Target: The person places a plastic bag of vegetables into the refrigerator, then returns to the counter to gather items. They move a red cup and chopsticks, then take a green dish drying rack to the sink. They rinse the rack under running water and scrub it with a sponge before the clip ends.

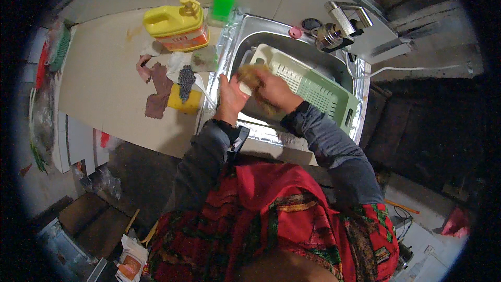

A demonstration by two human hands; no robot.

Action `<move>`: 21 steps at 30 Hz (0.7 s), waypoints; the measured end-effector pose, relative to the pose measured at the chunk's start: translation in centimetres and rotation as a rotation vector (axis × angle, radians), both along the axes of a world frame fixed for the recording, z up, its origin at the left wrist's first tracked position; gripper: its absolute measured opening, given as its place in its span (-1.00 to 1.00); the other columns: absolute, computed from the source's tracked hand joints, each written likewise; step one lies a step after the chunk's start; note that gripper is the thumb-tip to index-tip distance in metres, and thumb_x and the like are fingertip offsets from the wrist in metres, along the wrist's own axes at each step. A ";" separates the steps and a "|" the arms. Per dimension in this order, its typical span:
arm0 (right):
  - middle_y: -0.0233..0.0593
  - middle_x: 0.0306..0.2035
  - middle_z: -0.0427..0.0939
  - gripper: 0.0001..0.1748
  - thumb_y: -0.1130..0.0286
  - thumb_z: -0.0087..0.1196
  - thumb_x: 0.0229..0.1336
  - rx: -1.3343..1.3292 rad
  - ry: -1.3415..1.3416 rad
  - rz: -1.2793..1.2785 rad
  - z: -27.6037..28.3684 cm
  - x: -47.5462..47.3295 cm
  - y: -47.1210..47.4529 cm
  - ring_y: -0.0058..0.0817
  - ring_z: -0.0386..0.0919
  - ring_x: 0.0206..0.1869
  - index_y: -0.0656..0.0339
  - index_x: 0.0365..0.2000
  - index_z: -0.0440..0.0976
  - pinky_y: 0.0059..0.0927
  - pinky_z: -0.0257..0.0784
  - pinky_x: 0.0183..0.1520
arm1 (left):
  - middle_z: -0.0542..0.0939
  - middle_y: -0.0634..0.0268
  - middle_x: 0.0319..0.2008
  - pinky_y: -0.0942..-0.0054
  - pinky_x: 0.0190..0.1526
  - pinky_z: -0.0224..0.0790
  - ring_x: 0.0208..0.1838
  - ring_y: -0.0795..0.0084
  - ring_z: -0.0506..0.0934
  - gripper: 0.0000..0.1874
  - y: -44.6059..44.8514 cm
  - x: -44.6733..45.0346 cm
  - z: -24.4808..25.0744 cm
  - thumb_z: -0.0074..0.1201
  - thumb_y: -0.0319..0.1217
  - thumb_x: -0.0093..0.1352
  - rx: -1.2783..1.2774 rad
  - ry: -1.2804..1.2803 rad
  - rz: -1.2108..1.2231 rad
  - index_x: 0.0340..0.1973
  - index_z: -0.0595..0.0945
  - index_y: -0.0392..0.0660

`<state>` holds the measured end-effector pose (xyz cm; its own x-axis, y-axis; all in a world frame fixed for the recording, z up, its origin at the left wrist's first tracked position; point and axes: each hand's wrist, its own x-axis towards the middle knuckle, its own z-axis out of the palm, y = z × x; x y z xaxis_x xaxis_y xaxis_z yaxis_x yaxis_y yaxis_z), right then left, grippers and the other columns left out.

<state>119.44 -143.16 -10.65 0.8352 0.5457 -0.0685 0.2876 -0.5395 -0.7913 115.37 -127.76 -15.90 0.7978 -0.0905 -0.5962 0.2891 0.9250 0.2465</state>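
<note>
My right hand (274, 90) is closed around a brownish cloth or scrubber (253, 75), blurred by motion, over the near left part of the steel sink (246, 43). My left hand (233, 96) is beside it at the sink's left rim, with a small pale object (245, 88) against its palm; what that is cannot be made out. Part of the brown material hangs below my right hand. A cream and green plastic drain basket (313, 90) lies slantwise in the sink, just right of my hands.
Left of the sink stand a yellow pump jug (172, 21) and a green container (223, 6). A yellow sponge (186, 102), a dark metal scourer (186, 78) and a brown rag (159, 86) lie on the counter (98, 74). The faucet (336, 27) rises behind the sink.
</note>
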 end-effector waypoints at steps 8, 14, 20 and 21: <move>0.07 -0.15 0.48 -0.45 0.42 -0.07 -0.09 -0.110 0.097 -0.264 1.6 2.9 -2.7 0.01 0.47 -0.14 0.06 0.04 0.28 -0.14 0.37 -0.07 | 0.32 0.02 0.14 0.00 0.21 -0.02 0.17 0.02 0.29 -0.17 -0.6 -0.5 0.1 -0.62 0.26 0.31 -0.008 -0.110 -0.076 0.18 0.20 -0.19; 0.02 -0.21 0.50 -0.46 0.38 -0.01 -0.10 -0.231 0.156 0.037 1.6 -0.1 -0.2 -0.02 0.48 -0.19 0.02 0.01 0.31 -0.17 0.39 -0.14 | 0.27 0.04 0.18 0.05 0.21 0.00 0.19 0.05 0.27 -0.16 -0.8 -0.7 0.1 -0.62 0.27 0.31 0.025 -0.077 -0.062 0.20 0.18 -0.18; -0.02 -0.23 0.52 -0.49 0.37 0.02 -0.19 -0.333 0.215 0.192 2.9 -2.0 -3.7 -0.10 0.50 -0.21 0.03 -0.07 0.43 -0.24 0.39 -0.11 | 0.36 0.04 0.09 0.17 0.12 0.13 0.09 0.15 0.35 -0.27 0.5 -1.1 -2.0 -0.42 0.14 0.37 0.098 0.030 -0.067 0.20 0.16 -0.22; -0.03 -0.24 0.53 -0.50 0.36 0.00 -0.19 -0.281 0.204 0.150 2.9 -1.5 -4.9 -0.10 0.51 -0.21 0.02 -0.09 0.44 -0.21 0.39 -0.11 | 0.40 0.03 0.04 0.22 0.08 0.17 0.05 0.17 0.38 -0.31 0.6 -0.9 -2.4 -0.36 0.09 0.37 0.203 0.020 -0.122 0.17 0.20 -0.23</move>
